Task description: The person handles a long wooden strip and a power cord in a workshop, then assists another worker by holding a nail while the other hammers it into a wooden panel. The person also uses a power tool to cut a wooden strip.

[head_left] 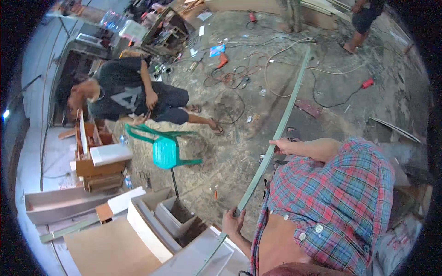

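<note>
And here's the strip, slanting right through both hands! The left hand has its fingers curled on the nearer stretch; the right hand is clamped on it farther along, thumb lying across the top. Beyond the right hand, a long run reaches out over the floor toward the tangled cables; past the left hand, the other end crosses above a pale panel. What a piece to look at: long, narrow and straight-edged, pale green, with a slightly darker line down its far stretch. Off to the left of the right hand, well apart, a green plastic chair, and behind it a co-worker in dark clothes.
</note>
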`<state>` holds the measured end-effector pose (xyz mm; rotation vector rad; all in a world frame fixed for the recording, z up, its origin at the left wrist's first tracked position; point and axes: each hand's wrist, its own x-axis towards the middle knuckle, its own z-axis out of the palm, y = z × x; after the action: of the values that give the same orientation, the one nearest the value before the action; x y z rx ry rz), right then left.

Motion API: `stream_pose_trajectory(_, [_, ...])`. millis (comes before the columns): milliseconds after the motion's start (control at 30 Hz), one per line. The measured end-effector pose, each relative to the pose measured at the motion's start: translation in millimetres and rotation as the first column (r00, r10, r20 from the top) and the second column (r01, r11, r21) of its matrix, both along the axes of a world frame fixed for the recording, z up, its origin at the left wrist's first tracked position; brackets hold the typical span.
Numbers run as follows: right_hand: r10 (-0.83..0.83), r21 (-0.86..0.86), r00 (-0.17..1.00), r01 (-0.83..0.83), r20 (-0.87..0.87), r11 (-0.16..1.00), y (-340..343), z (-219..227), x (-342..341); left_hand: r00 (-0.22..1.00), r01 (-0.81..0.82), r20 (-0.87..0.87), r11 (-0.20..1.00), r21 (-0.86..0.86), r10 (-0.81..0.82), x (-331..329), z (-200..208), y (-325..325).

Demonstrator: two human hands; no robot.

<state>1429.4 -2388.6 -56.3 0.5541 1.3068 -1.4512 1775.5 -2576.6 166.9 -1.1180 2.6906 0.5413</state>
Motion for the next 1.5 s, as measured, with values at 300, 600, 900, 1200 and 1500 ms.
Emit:
stream_pose_trajectory(300, [-0.172, 0.142, 0.983, 0.179, -0.059, 0.974, 37.7, -32.6, -8.9, 0.99, 0.135, 0.026, 0.99, 0.039, -0.136, -41.7, -25.0, -9.7])
stream_pose_trajectory(600, [-0.276, 0.269, 0.955, 0.295, -0.107, 0.917, 61.1, -53.9, -19.6, 0.957, 0.169, 0.22, 0.981, 0.097, -0.187, -93.5, -6.0, 4.6])
stream_pose_trajectory(900, [-0.087, 0.268, 0.966, 0.153, -0.245, 0.951, 90.1, -70.2, -11.2, 0.959, 0.269, 0.058, 0.954, 0.128, -0.278, -81.2, -54.3, 9.2])
stream_pose_trajectory(1200, [-0.038, 0.2, 0.975, 0.084, -0.221, 0.976, 120.1, -52.7, 3.9, 0.958, 0.266, -0.063, 0.789, 0.554, -0.278, -79.3, -56.7, 27.5])
stream_pose_trajectory(1500, [-0.176, -0.111, 0.984, 0.173, -0.017, 0.979, 140.8, -69.8, 8.8, 0.881, 0.467, -0.409, 0.57, 0.676, -0.238, -72.6, -65.5, 27.0])
